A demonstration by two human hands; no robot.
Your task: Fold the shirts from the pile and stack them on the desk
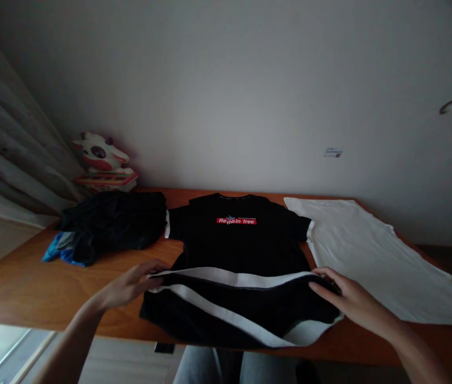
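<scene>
A pale wall (258, 96) rises behind the wooden table (14, 288) in front of you, and a light curtain (10, 133) hangs at the far left. A white garment (373, 256) lies spread over the right side of the table. Beside it, at the center, your black T-shirt (245, 245) lies with its neck toward the wall and its white-banded hem at your near edge; its right-side sleeve touches the white garment. Left of the T-shirt sits a heap of dark clothes (118, 221).

Your left hand (132, 282) has its fingers clamped on the left end of the T-shirt's hem. Your right hand (346, 296) has its thumb and fingers closed on the other end. Between them, the white band runs in two strips, parted in the middle.

A cow toy (100, 154) stands at the back left, near the curtain. Blue cloth (60, 250) pokes from the heap. A small sticker (333, 152) is on the wall.
</scene>
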